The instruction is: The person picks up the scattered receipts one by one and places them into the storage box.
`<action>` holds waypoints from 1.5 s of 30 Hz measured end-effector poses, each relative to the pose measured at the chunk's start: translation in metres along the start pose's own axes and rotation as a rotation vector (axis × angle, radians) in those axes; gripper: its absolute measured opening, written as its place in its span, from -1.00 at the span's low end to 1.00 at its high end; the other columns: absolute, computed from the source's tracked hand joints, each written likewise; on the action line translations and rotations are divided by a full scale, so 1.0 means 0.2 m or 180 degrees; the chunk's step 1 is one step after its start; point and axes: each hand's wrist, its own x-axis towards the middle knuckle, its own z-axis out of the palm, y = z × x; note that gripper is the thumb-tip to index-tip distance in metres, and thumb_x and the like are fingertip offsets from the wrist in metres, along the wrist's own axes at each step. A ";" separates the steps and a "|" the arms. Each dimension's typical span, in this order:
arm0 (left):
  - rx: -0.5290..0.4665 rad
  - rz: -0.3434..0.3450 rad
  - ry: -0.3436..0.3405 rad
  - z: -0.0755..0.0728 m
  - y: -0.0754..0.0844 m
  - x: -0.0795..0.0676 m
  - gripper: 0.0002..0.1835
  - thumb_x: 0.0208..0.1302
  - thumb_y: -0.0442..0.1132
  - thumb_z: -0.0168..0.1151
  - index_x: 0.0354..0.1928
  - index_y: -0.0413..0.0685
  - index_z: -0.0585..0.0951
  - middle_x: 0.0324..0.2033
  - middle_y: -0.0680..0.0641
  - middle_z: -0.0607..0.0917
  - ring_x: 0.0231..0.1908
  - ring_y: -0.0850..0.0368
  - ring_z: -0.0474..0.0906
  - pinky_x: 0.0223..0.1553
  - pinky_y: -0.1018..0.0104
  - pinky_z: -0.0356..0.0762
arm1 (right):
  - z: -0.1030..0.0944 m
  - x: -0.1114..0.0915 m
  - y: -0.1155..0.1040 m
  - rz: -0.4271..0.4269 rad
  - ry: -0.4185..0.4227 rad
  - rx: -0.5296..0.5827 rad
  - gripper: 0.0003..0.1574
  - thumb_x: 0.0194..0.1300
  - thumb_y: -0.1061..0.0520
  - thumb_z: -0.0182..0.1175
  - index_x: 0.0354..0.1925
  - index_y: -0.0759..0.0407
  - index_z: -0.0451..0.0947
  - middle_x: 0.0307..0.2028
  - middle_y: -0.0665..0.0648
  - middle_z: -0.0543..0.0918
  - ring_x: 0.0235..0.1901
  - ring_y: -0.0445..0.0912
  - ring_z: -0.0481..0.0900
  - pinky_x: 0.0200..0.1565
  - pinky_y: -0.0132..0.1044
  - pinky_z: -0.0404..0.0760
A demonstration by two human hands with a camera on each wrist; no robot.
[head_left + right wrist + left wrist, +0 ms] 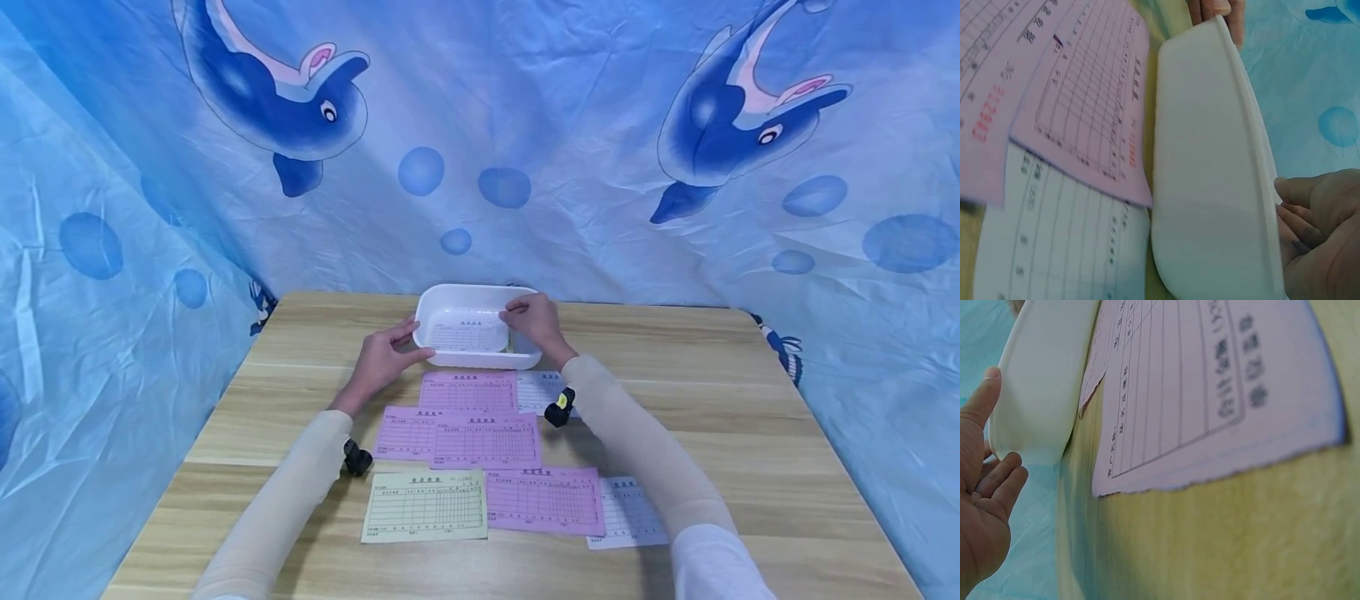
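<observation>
A white plastic basin (480, 360) stands near the table's back edge. A white printed form slip (468, 335) lies inside it, with a thin yellowish edge showing at its right. My left hand (382, 360) holds the basin's left end, thumb at the front corner and fingers by the side rim. In the left wrist view that hand (985, 481) meets the basin's outer wall. Reaching over the right end, my right hand (536, 323) pinches the white slip's upper right edge. The basin's wall partly hides those fingertips in the right wrist view.
Pink form slips (483, 442) lie partly overlapping in front of the basin. A pale green slip (424, 507) is nearer the front edge. White slips (626, 517) lie at the right, partly under the right forearm. A blue dolphin-print curtain (465, 125) hangs behind the wooden table (712, 375).
</observation>
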 end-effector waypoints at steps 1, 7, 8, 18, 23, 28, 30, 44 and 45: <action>0.0011 0.0005 -0.0002 0.00 0.00 0.00 -0.12 0.07 0.05 0.60 0.36 -0.23 0.49 0.43 -0.14 0.40 0.24 -0.15 0.58 0.17 0.20 0.64 | -0.02 0.00 0.00 -0.0048 -0.0003 -0.0002 -0.73 0.33 0.14 0.41 -0.08 0.29 0.75 -0.21 0.24 0.81 -0.29 0.02 0.80 -0.25 -0.23 0.82; 0.0001 0.0002 0.0005 0.00 0.01 0.00 -0.15 0.09 0.01 0.60 0.35 -0.24 0.49 0.43 -0.15 0.41 0.26 -0.16 0.56 0.18 0.21 0.64 | -0.16 -0.02 0.03 -0.0439 -0.0093 -0.0066 -0.66 0.36 0.10 0.39 0.00 0.30 0.72 -0.18 0.22 0.81 -0.24 0.03 0.79 -0.18 -0.16 0.81; -0.0007 -0.0001 0.0004 0.00 0.01 0.00 -0.15 0.09 0.01 0.60 0.35 -0.24 0.49 0.43 -0.15 0.41 0.26 -0.16 0.56 0.18 0.21 0.64 | -0.18 -0.03 0.03 -0.0497 -0.0098 -0.0086 -0.65 0.36 0.09 0.39 0.00 0.31 0.72 -0.17 0.22 0.81 -0.21 0.04 0.79 -0.17 -0.14 0.81; -0.0037 0.0012 -0.0002 0.00 0.00 0.00 -0.15 0.09 0.02 0.59 0.36 -0.23 0.48 0.42 -0.12 0.42 0.26 -0.14 0.56 0.17 0.25 0.64 | -0.42 -0.19 0.08 -0.0640 0.0201 -0.0021 -0.62 0.32 0.11 0.43 0.00 0.33 0.71 -0.10 0.26 0.79 -0.10 0.10 0.77 -0.07 -0.16 0.80; 0.0008 0.0073 -0.0015 0.00 -0.01 0.00 -0.14 0.10 0.04 0.58 0.36 -0.25 0.48 0.42 -0.13 0.42 0.24 -0.14 0.57 0.18 0.21 0.64 | -0.53 -0.31 0.14 -0.0685 0.0332 0.0032 -0.61 0.33 0.08 0.43 0.03 0.28 0.71 -0.08 0.24 0.79 -0.10 0.08 0.76 -0.11 -0.42 0.75; -0.0007 0.0071 0.0000 0.00 -0.01 0.00 -0.15 0.11 0.04 0.58 0.36 -0.26 0.48 0.43 -0.14 0.42 0.24 -0.14 0.58 0.16 0.24 0.65 | -0.62 -0.42 0.22 -0.0587 0.0419 -0.0093 -0.57 0.36 -0.04 0.40 0.06 0.21 0.71 -0.03 0.19 0.78 -0.08 0.03 0.74 -0.13 -0.58 0.66; -0.0009 0.0063 0.0007 0.01 -0.01 0.00 -0.15 0.12 0.03 0.58 0.36 -0.26 0.48 0.43 -0.13 0.42 0.24 -0.14 0.58 0.15 0.27 0.65 | -0.65 -0.46 0.26 -0.0505 0.0434 -0.0138 -0.55 0.37 -0.07 0.39 0.07 0.18 0.71 -0.02 0.18 0.77 -0.07 0.02 0.74 -0.12 -0.57 0.65; 0.0010 -0.0006 -0.0023 0.00 0.00 -0.01 -0.15 0.12 0.05 0.57 0.37 -0.23 0.48 0.44 -0.08 0.41 0.25 -0.09 0.58 0.15 0.27 0.66 | -0.60 -0.58 0.54 0.0030 0.0249 -0.0056 -0.53 0.32 0.03 0.43 0.11 0.23 0.67 -0.01 0.23 0.77 -0.04 0.09 0.74 -0.12 -0.56 0.67; 0.0004 -0.0013 -0.0024 0.00 0.00 -0.01 -0.15 0.12 0.05 0.57 0.37 -0.23 0.48 0.44 -0.08 0.41 0.25 -0.09 0.58 0.15 0.25 0.66 | -0.60 -0.59 0.55 0.0064 0.0226 -0.0048 -0.52 0.32 0.02 0.44 0.12 0.23 0.66 -0.01 0.24 0.76 -0.04 0.09 0.74 -0.11 -0.53 0.68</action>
